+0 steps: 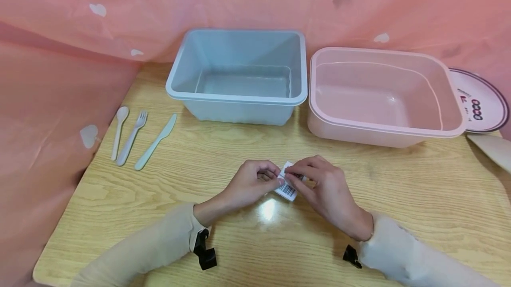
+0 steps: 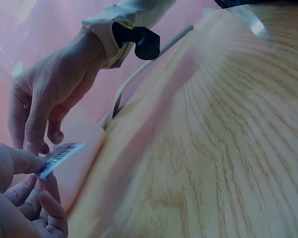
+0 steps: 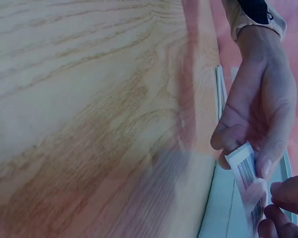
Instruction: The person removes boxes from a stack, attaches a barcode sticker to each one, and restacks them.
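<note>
Leftmost, a pale plastic spoon (image 1: pixel 119 131), fork (image 1: pixel 132 137) and knife (image 1: pixel 156 141) are lying side by side on the wooden table (image 1: pixel 399 198), close to its left edge and beside the pink curtain (image 1: pixel 48 114) that is hanging around the table. Behind them and to the right, an open blue plastic tub (image 1: pixel 237 76) is standing at the back of the table.

At the front centre, the left hand (image 1: pixel 249 184) is being held just above the tabletop, its fingers curled and its thumb and fingertips pinching the left edge of a small white barcode label (image 1: pixel 288 185). The label is being held between both hands, slightly tilted, in front of the gap between the two tubs. Its right edge is being pinched by the right hand (image 1: pixel 325 187), whose fingers are likewise bent over it. Cream sleeves are covering both forearms, and black straps are showing at the wrists.

Further right, a pink plastic tub (image 1: pixel 383 96) is standing just beside the blue one. Behind its right corner, a round white lid (image 1: pixel 481 100) with dark printing is partly hidden.
</note>
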`<action>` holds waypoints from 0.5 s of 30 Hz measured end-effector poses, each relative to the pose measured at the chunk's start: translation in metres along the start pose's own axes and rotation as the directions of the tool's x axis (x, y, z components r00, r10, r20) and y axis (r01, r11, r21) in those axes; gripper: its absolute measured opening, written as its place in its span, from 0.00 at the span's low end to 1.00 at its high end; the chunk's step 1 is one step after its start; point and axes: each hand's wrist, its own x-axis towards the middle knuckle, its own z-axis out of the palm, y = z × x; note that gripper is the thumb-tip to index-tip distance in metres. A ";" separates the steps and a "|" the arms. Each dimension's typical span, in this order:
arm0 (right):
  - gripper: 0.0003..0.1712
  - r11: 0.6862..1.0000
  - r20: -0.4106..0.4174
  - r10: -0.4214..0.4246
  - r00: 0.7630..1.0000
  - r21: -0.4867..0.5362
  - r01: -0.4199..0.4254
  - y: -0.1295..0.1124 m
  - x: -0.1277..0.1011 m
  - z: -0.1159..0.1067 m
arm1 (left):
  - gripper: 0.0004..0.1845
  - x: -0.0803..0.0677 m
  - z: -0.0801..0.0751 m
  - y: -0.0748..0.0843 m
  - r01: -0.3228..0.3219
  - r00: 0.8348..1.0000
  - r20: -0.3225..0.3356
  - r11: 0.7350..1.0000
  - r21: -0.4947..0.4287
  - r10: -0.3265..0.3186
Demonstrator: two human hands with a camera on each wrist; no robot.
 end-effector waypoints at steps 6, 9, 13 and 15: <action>0.08 0.999 0.023 0.044 0.999 0.004 -0.044 0.000 -0.003 0.001 | 0.06 -0.004 0.002 0.004 -0.046 0.999 -0.002 0.999 0.026 0.046; 0.08 0.998 0.027 0.056 0.998 0.004 -0.056 0.000 -0.003 0.001 | 0.05 -0.005 0.002 0.006 -0.065 0.998 -0.006 0.997 0.044 0.065; 0.07 0.998 0.033 0.064 0.997 0.001 -0.064 0.000 -0.004 0.001 | 0.04 -0.005 0.002 0.006 -0.083 0.996 -0.012 0.995 0.061 0.083; 0.07 0.998 0.034 0.067 0.997 0.000 -0.067 0.000 -0.004 0.001 | 0.04 -0.005 0.003 0.006 -0.089 0.996 -0.018 0.994 0.070 0.091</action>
